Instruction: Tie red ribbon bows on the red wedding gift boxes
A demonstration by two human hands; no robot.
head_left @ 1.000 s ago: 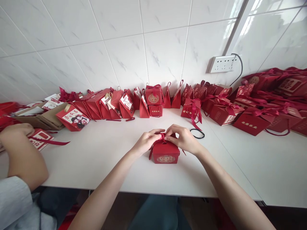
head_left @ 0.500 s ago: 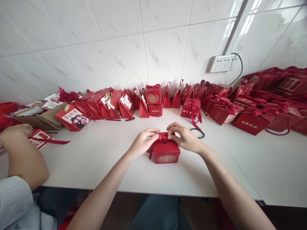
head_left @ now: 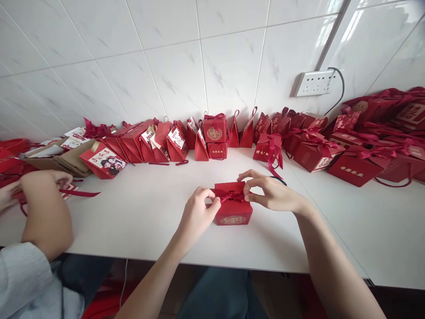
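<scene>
In front of me a red gift box (head_left: 233, 214) with a gold round emblem stands on the white table (head_left: 159, 221). A dark red ribbon (head_left: 231, 196) is knotted into a bow across its top. My left hand (head_left: 201, 207) pinches the bow's left loop between thumb and fingers. On the other side, my right hand (head_left: 265, 190) has its thumb and finger closed on the right loop. Part of the box's top is hidden by the ribbon and fingers. Behind my right hand lies a black cord loop (head_left: 278, 180), partly covered.
Red boxes (head_left: 159, 139) line the tiled wall, and a larger pile of ribboned boxes (head_left: 360, 166) sits at the right. A white power strip (head_left: 315, 83) hangs on the wall. At the left, a co-worker's arm (head_left: 48, 212) reaches over the table beside brown cardboard (head_left: 75, 159).
My hands have pulled the bow's loops outward and down, so the box's raised back flap shows above the ribbon. The co-worker's hands have moved to the right. The view has shifted slightly.
</scene>
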